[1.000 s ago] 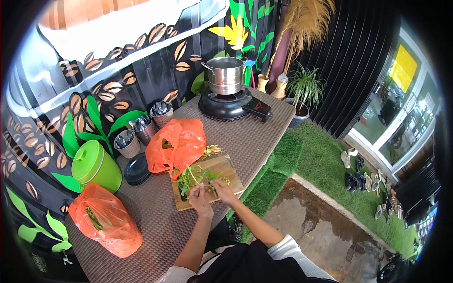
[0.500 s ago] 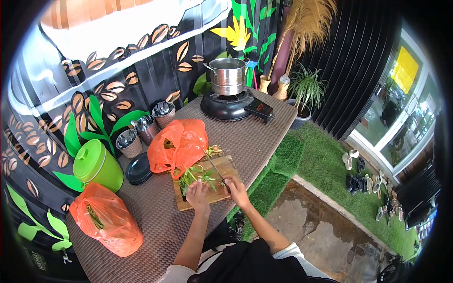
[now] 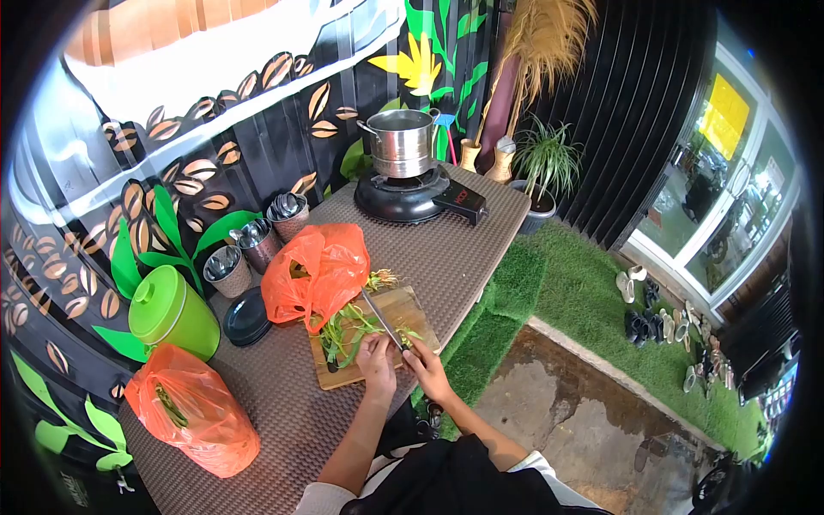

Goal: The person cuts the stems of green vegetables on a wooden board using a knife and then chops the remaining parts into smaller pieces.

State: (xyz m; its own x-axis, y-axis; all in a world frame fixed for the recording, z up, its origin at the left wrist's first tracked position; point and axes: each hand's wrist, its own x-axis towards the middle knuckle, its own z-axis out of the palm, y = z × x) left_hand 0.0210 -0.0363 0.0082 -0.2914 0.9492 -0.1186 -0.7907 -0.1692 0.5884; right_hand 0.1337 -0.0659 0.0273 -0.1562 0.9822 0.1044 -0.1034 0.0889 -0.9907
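Observation:
A wooden cutting board point(image 3: 403, 305) lies on the brown mat-covered table, with a bunch of green leafy stems point(image 3: 343, 326) spread across it. My left hand point(image 3: 376, 359) presses down on the greens at the board's near edge. My right hand point(image 3: 427, 362) grips a knife point(image 3: 384, 320) by its handle, the blade angled across the greens toward the orange bag. The two hands are close together, almost touching.
An orange plastic bag point(image 3: 316, 270) sits behind the board, another orange bag point(image 3: 193, 410) at the near left. A green lidded container point(image 3: 170, 311), a black plate point(image 3: 247, 316), cutlery cups point(image 3: 257, 240), and a steel pot point(image 3: 402, 142) on a stove point(image 3: 410, 196) line the back. Grass and wet pavement lie to the right.
My right hand went from touching the greens bare to holding a knife, then drew it closer to my left hand over the greens. The view shifted slightly.

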